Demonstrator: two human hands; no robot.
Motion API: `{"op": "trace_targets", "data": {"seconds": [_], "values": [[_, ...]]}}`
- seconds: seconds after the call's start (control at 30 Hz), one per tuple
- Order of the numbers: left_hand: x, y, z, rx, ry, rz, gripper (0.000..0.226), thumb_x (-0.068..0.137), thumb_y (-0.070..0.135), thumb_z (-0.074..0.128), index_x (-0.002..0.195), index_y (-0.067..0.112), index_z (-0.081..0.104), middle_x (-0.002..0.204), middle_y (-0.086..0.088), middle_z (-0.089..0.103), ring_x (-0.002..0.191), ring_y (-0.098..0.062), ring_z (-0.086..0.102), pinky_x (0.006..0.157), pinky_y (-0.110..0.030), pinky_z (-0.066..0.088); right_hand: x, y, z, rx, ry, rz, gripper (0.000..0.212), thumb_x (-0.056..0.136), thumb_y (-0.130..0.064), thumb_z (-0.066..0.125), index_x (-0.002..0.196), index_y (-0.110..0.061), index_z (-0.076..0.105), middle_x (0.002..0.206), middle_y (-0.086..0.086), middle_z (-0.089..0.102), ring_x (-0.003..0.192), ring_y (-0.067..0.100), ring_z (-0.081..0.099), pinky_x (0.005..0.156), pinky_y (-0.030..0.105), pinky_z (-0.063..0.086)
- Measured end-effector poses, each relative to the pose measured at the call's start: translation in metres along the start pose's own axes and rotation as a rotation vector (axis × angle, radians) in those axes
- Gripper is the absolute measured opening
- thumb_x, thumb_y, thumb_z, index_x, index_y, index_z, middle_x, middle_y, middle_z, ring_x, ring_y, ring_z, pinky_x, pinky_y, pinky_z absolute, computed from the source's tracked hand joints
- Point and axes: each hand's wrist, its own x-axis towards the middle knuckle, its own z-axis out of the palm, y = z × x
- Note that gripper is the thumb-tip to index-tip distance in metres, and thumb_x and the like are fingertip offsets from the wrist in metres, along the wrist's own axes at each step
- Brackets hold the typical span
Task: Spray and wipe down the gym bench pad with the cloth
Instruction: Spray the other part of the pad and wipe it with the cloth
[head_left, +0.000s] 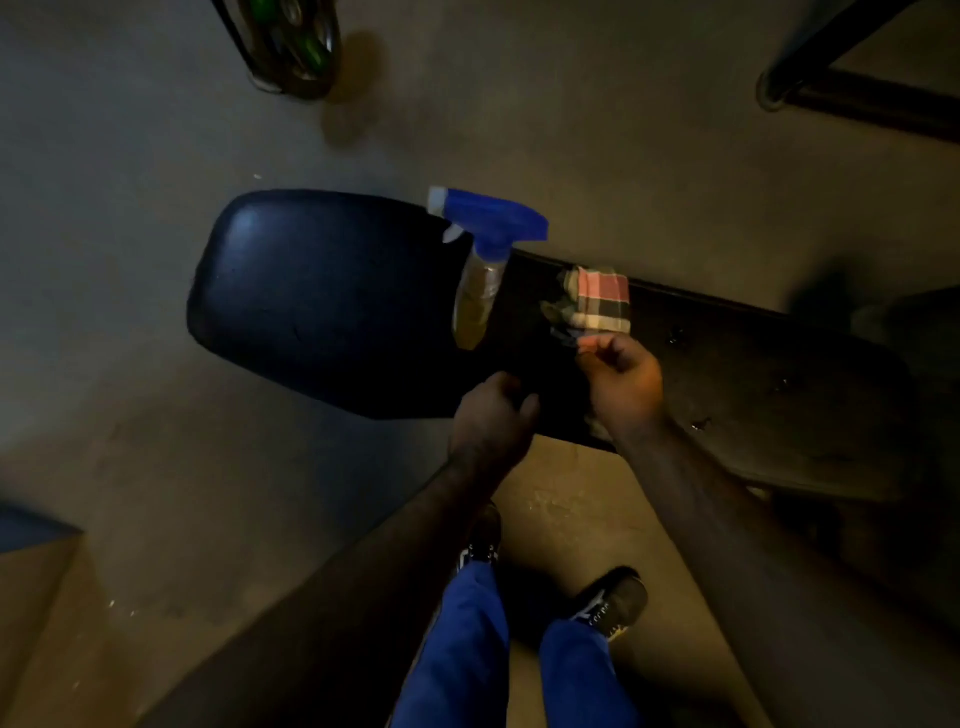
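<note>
Bottle (480, 275) and cloth (597, 299) rest by the pad's (322, 296) far edge. Your right hand (626, 384) pinches the cloth's corner; your left hand (493, 415) hovers loosely curled, holding nothing.

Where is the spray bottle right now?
In the head view the spray bottle stands on the bench pad near its far edge, just left of the checked cloth; neither hand touches it.

The dark bench pad (322, 296) stretches across in front of me, over the bare concrete floor (130, 208). A spray bottle (480, 270) stands on it, just beyond my left hand (493, 415). A checked cloth (597, 301) lies bunched on the pad, right past my right hand's (626, 382) fingertips.
</note>
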Motion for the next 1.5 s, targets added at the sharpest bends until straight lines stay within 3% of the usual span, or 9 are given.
{"op": "trace_targets", "data": {"seconds": [0.2,0.37,0.47,0.67,0.9,1.1,1.27,1.4,1.5], "values": [[0.04,0.024,0.048,0.142,0.096,0.29,0.026,0.092,0.031,0.055,0.115,0.019,0.058,0.109,-0.002,0.062,0.095,-0.02,0.06,0.075,-0.034,0.05,0.052,0.02,-0.035,-0.359,-0.042,-0.131,0.016,0.091,-0.021,0.067,0.102,-0.033,0.065,0.109,-0.006,0.065,0.098,0.014,0.064,0.072,0.018,0.045],[0.095,0.019,0.065,0.255,0.241,0.296,0.045,0.093,0.032,0.042,0.134,0.014,0.045,0.14,-0.013,0.047,0.131,-0.03,0.045,0.106,-0.045,0.04,0.1,0.024,-0.02,-0.653,-0.201,-0.448,0.048,0.096,-0.031,0.058,0.141,-0.017,0.054,0.15,0.008,0.049,0.143,0.028,0.04,0.117,0.036,0.033],[0.118,-0.006,0.084,0.403,0.359,0.394,0.049,0.096,0.028,0.046,0.139,0.005,0.037,0.145,-0.022,0.046,0.137,-0.037,0.04,0.112,-0.047,0.034,0.12,0.036,-0.003,-0.855,-0.219,-0.448,0.061,0.097,-0.047,0.048,0.152,-0.023,0.04,0.162,0.011,0.034,0.152,0.035,0.022,0.122,0.048,0.023],[0.126,-0.038,0.106,0.526,0.395,0.529,0.067,0.095,0.033,0.057,0.147,-0.002,0.032,0.154,-0.025,0.03,0.145,-0.039,0.023,0.121,-0.046,0.016,0.13,0.051,0.023,-0.874,-0.045,-0.503,0.059,0.093,-0.045,0.052,0.147,-0.023,0.045,0.16,0.007,0.038,0.152,0.032,0.023,0.124,0.051,0.014],[0.127,-0.04,0.106,0.513,0.398,0.503,0.075,0.095,0.032,0.059,0.151,-0.001,0.023,0.158,-0.021,0.022,0.149,-0.034,0.016,0.121,-0.046,0.016,0.149,0.056,0.013,-0.965,-0.115,-0.572,0.058,0.09,-0.039,0.047,0.147,-0.026,0.047,0.16,0.006,0.037,0.151,0.031,0.027,0.123,0.052,0.015],[0.124,-0.034,0.103,0.574,0.372,0.5,0.068,0.096,0.033,0.046,0.151,-0.001,0.024,0.158,-0.023,0.023,0.147,-0.038,0.017,0.12,-0.047,0.016,0.158,0.052,-0.004,-1.002,0.059,-0.347,0.06,0.092,-0.039,0.04,0.147,-0.018,0.044,0.157,0.014,0.04,0.148,0.035,0.031,0.122,0.053,0.018],[0.126,-0.039,0.107,0.591,0.412,0.527,0.065,0.097,0.029,0.043,0.151,-0.001,0.024,0.158,-0.023,0.022,0.148,-0.038,0.016,0.121,-0.047,0.015,0.127,0.077,-0.032,-1.072,-0.251,-0.639,0.065,0.09,-0.041,0.037,0.151,-0.019,0.04,0.162,0.01,0.034,0.151,0.032,0.026,0.123,0.05,0.016],[0.124,-0.035,0.11,0.582,0.469,0.502,0.053,0.104,0.026,0.032,0.149,-0.001,0.03,0.155,-0.024,0.029,0.146,-0.039,0.024,0.12,-0.049,0.019,0.163,0.063,-0.056,-1.025,0.034,-0.262,0.073,0.085,-0.043,0.034,0.15,-0.011,0.042,0.16,0.015,0.037,0.151,0.035,0.026,0.123,0.048,0.014],[0.123,-0.03,0.106,0.625,0.448,0.489,0.052,0.103,0.027,0.029,0.147,-0.001,0.035,0.153,-0.025,0.034,0.143,-0.04,0.031,0.117,-0.048,0.023,0.11,0.073,-0.025,-0.953,-0.065,-0.407,0.067,0.087,-0.036,0.043,0.151,-0.015,0.042,0.162,0.012,0.033,0.152,0.035,0.023,0.124,0.053,0.013]]}}
